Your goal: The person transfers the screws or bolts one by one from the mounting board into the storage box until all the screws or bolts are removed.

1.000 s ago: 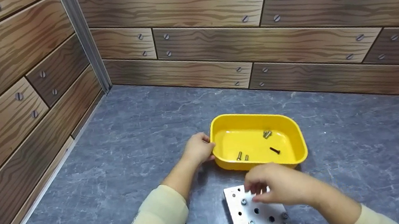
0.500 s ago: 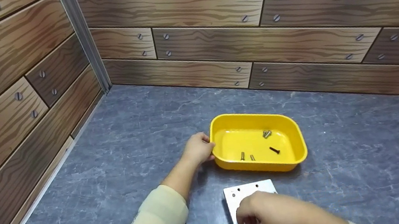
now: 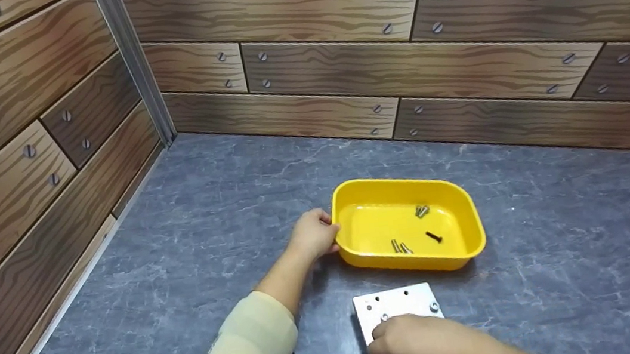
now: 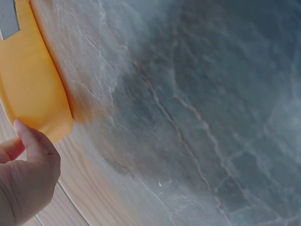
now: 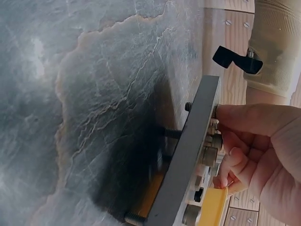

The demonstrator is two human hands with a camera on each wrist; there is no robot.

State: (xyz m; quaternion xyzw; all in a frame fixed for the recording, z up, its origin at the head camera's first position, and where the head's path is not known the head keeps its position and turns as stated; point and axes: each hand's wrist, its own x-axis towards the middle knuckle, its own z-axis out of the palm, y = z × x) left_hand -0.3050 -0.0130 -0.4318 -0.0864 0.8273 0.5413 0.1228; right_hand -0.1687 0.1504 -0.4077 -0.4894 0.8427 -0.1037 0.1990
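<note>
My left hand grips the left wall of a yellow tray, its thumb at the rim; the left wrist view shows the hand at the tray's end. Several loose screws lie inside, one dark screw among them. Nearer me is a silver metal plate with holes and screws, partly covered by my right hand. In the right wrist view, this hand pinches a screw at the plate's upper face, other fingers curled. Threaded screw ends protrude underneath.
A grey marbled tabletop lies under everything. Wood-patterned panels wall the back and left sides, meeting at a metal corner post. A black clip-like piece is at the left sleeve.
My right hand has come down from over the plate's upper part to a screw near its lower left. Two screws at the tray's front have shifted right. The left hand stays put.
</note>
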